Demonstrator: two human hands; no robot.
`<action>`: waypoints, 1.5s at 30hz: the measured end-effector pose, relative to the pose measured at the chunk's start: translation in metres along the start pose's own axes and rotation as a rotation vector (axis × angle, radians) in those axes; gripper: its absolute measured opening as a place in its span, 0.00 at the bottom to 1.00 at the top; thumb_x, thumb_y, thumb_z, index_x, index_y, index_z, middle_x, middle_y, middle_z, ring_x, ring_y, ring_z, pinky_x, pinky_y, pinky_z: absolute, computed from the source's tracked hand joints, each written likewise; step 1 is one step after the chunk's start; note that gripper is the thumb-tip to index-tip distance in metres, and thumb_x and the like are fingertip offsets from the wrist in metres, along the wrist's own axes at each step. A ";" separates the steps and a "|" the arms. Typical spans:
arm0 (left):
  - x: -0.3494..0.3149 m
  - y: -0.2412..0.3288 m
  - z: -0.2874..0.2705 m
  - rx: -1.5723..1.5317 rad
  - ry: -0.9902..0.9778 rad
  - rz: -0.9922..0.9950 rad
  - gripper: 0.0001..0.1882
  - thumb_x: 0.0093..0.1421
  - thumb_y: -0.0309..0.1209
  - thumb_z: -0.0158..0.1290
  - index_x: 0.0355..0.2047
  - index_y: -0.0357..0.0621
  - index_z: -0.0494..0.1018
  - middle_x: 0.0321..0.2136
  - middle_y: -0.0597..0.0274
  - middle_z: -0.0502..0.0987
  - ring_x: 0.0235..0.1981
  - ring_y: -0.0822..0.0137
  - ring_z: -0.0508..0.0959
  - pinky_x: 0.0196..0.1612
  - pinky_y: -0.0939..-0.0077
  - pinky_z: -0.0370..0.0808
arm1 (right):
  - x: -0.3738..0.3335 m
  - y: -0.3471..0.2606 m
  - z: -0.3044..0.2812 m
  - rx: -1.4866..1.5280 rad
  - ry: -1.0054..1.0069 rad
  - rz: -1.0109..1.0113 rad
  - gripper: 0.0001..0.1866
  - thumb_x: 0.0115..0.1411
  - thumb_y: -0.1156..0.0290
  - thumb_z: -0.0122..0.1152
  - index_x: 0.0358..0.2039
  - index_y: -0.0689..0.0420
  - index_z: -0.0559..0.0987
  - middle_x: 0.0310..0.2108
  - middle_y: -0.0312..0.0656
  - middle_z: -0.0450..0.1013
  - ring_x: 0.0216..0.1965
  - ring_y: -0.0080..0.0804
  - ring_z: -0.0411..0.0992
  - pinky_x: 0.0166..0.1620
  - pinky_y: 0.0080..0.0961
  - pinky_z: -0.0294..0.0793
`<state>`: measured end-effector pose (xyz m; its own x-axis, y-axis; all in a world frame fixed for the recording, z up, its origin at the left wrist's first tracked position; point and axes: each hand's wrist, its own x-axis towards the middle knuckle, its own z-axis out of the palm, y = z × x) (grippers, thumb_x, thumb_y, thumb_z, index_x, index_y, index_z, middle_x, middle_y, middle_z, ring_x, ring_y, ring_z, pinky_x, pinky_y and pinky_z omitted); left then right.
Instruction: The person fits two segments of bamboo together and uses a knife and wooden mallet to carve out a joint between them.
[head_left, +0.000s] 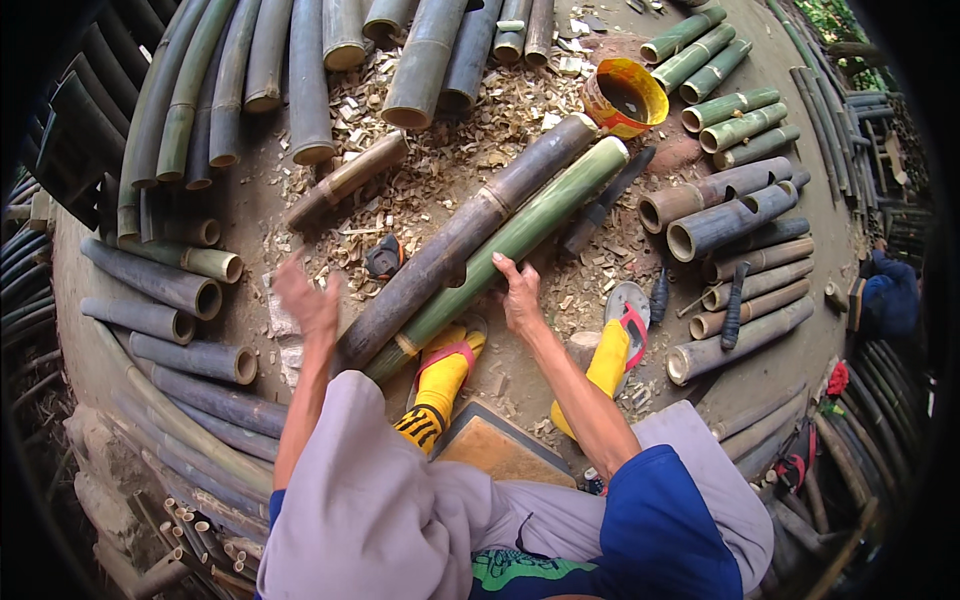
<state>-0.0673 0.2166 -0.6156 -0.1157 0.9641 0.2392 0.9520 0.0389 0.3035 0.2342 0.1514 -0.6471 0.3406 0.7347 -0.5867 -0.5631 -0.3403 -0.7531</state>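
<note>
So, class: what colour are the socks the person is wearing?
Yellow socks, with dark marks near the ankle; the head view shows them best.

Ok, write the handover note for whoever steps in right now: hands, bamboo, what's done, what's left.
Left hand: raised, open, blurred, holding nothing, just left of the dark bamboo pole.
Right hand: fingers resting on the green bamboo pole, which lies beside the dark one, both propped near the left foot.
Done: wood chips litter the ground; cut lengths stacked at right.
Left: both long poles look whole.
A dark blade and an orange bucket lie beyond the poles.
</note>
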 end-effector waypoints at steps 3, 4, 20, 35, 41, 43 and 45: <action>-0.034 -0.050 -0.021 0.174 -0.186 -0.364 0.46 0.40 0.33 0.64 0.60 0.44 0.56 0.48 0.44 0.70 0.52 0.49 0.69 0.57 0.63 0.64 | 0.005 0.000 -0.007 -0.001 -0.035 -0.005 0.26 0.51 0.60 0.68 0.44 0.64 0.72 0.40 0.40 0.71 0.41 0.25 0.68 0.48 0.25 0.67; -0.043 -0.077 -0.026 0.018 -0.302 -0.433 0.47 0.40 0.32 0.64 0.61 0.43 0.54 0.49 0.43 0.69 0.53 0.48 0.69 0.58 0.62 0.64 | 0.004 0.001 -0.005 -0.003 -0.053 0.000 0.26 0.51 0.60 0.68 0.44 0.64 0.72 0.41 0.39 0.71 0.41 0.25 0.68 0.48 0.25 0.67; 0.009 0.030 -0.017 -0.533 -0.665 0.134 0.36 0.50 0.35 0.61 0.58 0.39 0.61 0.53 0.47 0.69 0.52 0.48 0.70 0.57 0.64 0.66 | 0.012 0.011 -0.015 -0.091 -0.028 -0.080 0.25 0.52 0.60 0.66 0.44 0.62 0.71 0.39 0.38 0.72 0.39 0.25 0.71 0.42 0.27 0.74; -0.024 0.044 0.013 -0.525 -0.919 0.038 0.36 0.39 0.38 0.63 0.48 0.38 0.64 0.42 0.46 0.72 0.46 0.51 0.73 0.52 0.62 0.68 | -0.014 0.015 0.008 -0.333 -0.089 -0.175 0.34 0.48 0.49 0.66 0.44 0.68 0.74 0.39 0.49 0.76 0.41 0.34 0.73 0.47 0.30 0.71; -0.026 0.052 0.012 -0.730 -0.720 0.098 0.34 0.38 0.31 0.63 0.47 0.40 0.63 0.40 0.48 0.72 0.44 0.52 0.73 0.50 0.64 0.68 | -0.013 0.022 0.012 -0.298 0.004 -0.189 0.32 0.48 0.50 0.66 0.41 0.68 0.75 0.35 0.47 0.76 0.37 0.33 0.73 0.43 0.30 0.71; -0.027 0.056 0.013 -0.701 -0.715 0.092 0.33 0.38 0.31 0.63 0.46 0.40 0.63 0.40 0.50 0.72 0.43 0.53 0.73 0.49 0.66 0.69 | -0.021 0.020 0.017 -0.265 0.073 -0.222 0.32 0.48 0.50 0.66 0.40 0.68 0.75 0.34 0.47 0.76 0.36 0.34 0.74 0.42 0.30 0.71; -0.028 0.056 0.018 -0.703 -0.702 0.132 0.32 0.37 0.30 0.62 0.45 0.40 0.64 0.39 0.52 0.72 0.43 0.54 0.73 0.49 0.68 0.69 | -0.024 0.020 0.015 -0.313 0.139 -0.263 0.30 0.49 0.51 0.66 0.39 0.69 0.76 0.34 0.48 0.77 0.35 0.36 0.74 0.41 0.31 0.72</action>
<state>-0.0053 0.1962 -0.6216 0.3882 0.8952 -0.2190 0.5349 -0.0254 0.8445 0.2037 0.1358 -0.6434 0.5525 0.7412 -0.3813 -0.1949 -0.3298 -0.9237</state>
